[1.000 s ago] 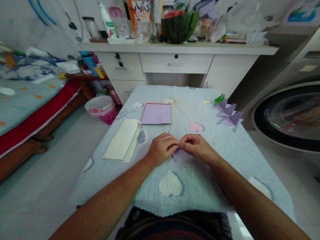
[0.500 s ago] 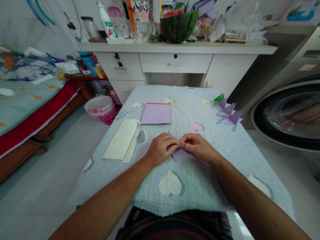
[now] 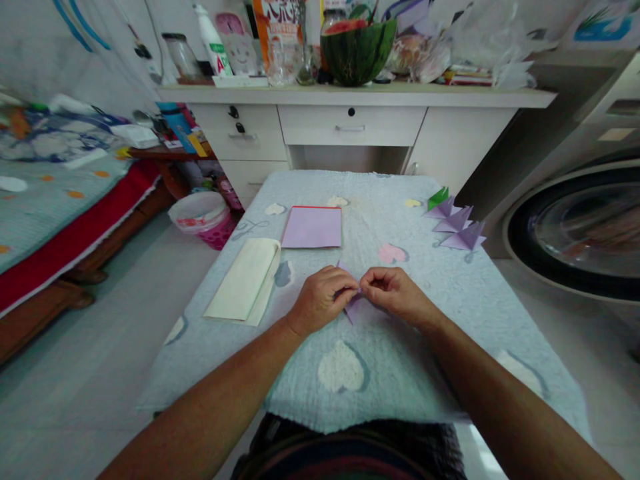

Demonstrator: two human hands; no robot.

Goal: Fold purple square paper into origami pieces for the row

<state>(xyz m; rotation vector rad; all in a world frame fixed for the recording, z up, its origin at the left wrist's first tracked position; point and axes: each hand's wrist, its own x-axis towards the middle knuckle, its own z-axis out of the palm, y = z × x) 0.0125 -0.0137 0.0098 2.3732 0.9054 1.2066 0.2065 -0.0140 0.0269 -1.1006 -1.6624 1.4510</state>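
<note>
Pinching the folded purple paper [image 3: 353, 311], the left hand [image 3: 320, 298] and right hand [image 3: 395, 295] meet at its middle, each grip closed thumb-to-finger, above the near tabletop [image 3: 405, 373]; its long axis runs near to far, far tip leaning slightly left.

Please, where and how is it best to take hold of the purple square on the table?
I would probably pinch the purple square at its near right corner, coming from the right: it lies flat, and the cream paper sits close by its near left corner.
</note>
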